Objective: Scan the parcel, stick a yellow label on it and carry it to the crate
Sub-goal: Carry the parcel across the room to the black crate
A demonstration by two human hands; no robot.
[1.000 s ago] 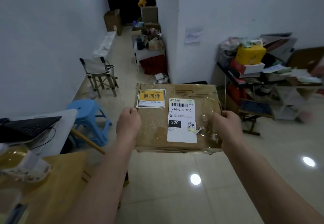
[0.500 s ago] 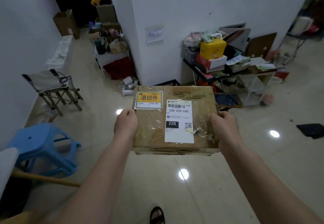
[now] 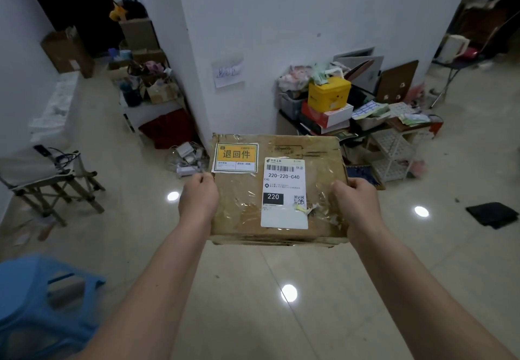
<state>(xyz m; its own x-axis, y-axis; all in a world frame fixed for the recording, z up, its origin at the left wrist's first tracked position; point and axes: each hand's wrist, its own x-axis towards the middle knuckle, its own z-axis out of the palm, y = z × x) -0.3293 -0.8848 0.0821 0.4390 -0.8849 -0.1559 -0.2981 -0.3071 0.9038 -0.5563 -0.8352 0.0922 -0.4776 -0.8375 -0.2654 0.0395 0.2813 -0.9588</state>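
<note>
I hold a brown cardboard parcel point(image 3: 239, 207) flat in front of me, above the tiled floor. My left hand point(image 3: 198, 196) grips its left edge and my right hand point(image 3: 356, 200) grips its right edge. A yellow label point(image 3: 235, 158) with black characters sticks on the parcel's far left corner. Beside it is a white shipping label point(image 3: 284, 190) with a barcode and the number 220. No crate can be picked out in this view.
A blue plastic stool point(image 3: 42, 303) stands at the lower left and a folding chair point(image 3: 47, 174) further left. A white pillar point(image 3: 281, 36) rises straight ahead, with a cluttered low table point(image 3: 354, 117) and a yellow box point(image 3: 328, 93) to its right. Cables point(image 3: 185, 157) lie by the pillar's foot.
The view has swung right and moved forward with the parcel: the table and keyboard at the left are gone, and the pillar and clutter are closer. Both hands keep their grip.
</note>
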